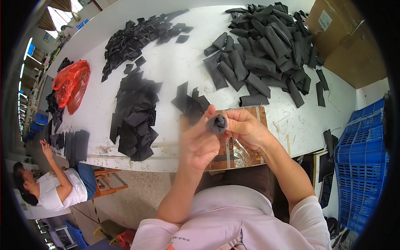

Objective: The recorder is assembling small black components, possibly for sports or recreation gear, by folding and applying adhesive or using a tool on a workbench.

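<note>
A dark grey fabric tube (217, 124) is held above the table's front edge, its crumpled end facing up. My right hand (248, 128) pinches its right side between thumb and fingers. On the other side, my left hand (201, 143) is closed about it, one finger raised behind; motion blurs this hand a little. Under my hands lies a brown board (238, 155) with tape and a shiny patch. Just beyond my left hand are several loose dark fabric pieces (191, 102).
Finished-looking fabric tubes form a large pile (266, 46) at the back right, before a cardboard box (346, 46). Flat dark pieces lie in a stack (135, 112) and a heap (129, 39) leftward. A red plastic bag (73, 85), a seated co-worker (62, 187) and blue crates (360, 166) flank the table.
</note>
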`<state>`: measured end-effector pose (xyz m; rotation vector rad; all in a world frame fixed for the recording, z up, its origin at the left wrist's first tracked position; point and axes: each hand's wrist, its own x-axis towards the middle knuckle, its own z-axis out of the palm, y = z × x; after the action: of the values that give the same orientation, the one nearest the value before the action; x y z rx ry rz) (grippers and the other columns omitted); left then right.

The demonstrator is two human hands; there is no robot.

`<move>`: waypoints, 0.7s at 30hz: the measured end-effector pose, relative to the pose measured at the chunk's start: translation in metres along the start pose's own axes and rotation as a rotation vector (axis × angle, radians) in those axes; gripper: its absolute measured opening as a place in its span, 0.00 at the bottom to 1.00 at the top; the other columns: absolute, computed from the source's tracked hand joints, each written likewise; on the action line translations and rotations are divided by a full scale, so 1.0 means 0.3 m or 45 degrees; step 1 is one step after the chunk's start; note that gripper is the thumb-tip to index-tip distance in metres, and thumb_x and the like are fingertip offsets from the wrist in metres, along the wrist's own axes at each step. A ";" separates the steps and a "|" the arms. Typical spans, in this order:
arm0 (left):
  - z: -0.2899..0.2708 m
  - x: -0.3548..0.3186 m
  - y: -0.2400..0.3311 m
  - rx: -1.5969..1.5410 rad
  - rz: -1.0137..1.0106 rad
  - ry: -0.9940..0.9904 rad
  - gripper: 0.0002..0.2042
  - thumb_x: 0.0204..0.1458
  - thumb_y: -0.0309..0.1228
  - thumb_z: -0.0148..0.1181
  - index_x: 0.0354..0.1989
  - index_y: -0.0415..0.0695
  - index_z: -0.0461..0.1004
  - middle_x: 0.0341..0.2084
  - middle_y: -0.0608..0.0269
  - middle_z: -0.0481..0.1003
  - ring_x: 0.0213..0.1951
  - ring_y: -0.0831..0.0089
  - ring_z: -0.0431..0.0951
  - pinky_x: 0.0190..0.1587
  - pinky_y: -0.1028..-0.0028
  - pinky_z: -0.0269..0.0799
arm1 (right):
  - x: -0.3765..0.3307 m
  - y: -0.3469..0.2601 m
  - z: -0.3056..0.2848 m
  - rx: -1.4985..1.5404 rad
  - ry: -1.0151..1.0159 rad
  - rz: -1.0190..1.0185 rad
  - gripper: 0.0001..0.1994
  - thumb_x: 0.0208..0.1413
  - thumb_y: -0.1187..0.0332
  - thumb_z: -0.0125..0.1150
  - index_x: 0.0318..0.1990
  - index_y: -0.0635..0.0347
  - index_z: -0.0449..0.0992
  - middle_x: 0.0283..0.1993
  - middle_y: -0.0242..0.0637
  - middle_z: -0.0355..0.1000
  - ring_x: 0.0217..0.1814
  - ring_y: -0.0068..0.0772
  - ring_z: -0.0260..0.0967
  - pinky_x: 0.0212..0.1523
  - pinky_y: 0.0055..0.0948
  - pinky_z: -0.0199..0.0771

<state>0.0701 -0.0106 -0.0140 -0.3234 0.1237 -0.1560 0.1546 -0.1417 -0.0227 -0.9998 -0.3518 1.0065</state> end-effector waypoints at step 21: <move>0.067 -0.030 -0.030 2.509 0.983 -0.160 0.13 0.50 0.24 0.51 0.45 0.39 0.68 0.40 0.60 0.69 0.35 0.77 0.70 0.38 0.82 0.64 | -0.045 -0.047 0.007 -0.589 0.169 -0.175 0.12 0.54 0.62 0.52 0.27 0.63 0.68 0.23 0.29 0.62 0.27 0.19 0.58 0.31 0.22 0.61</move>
<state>0.0630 -0.0115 0.0086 1.6733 -0.0742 0.5310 0.1538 -0.1540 -0.0076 -1.4306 -0.5503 0.7425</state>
